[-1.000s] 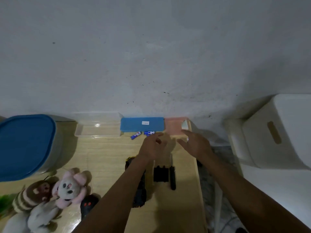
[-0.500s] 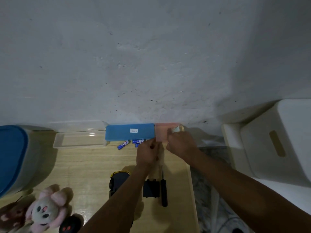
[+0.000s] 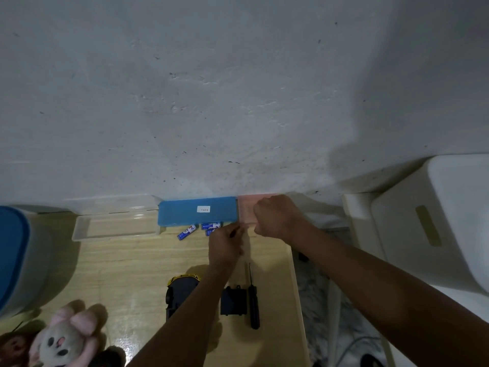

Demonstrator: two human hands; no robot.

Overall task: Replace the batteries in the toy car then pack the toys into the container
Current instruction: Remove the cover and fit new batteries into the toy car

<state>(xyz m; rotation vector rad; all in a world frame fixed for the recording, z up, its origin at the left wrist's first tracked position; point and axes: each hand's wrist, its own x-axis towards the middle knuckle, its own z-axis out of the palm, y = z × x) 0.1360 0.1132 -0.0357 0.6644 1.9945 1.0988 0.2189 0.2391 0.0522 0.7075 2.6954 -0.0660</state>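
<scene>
Landmark is the pink box (image 3: 247,211) at the wall: the right hand (image 3: 276,217) is clenched into a fist over it, contents not visible; the left hand (image 3: 225,243) is curled at its near left corner, grasp can't be told. Blue batteries (image 3: 210,227) are seen loose just left of the box, by the blue lid (image 3: 197,210). The toy car (image 3: 180,295), battery cover (image 3: 234,300) and screwdriver (image 3: 252,300) are laid out nearer the camera; the blue-lidded container (image 3: 18,258) is placed far left.
</scene>
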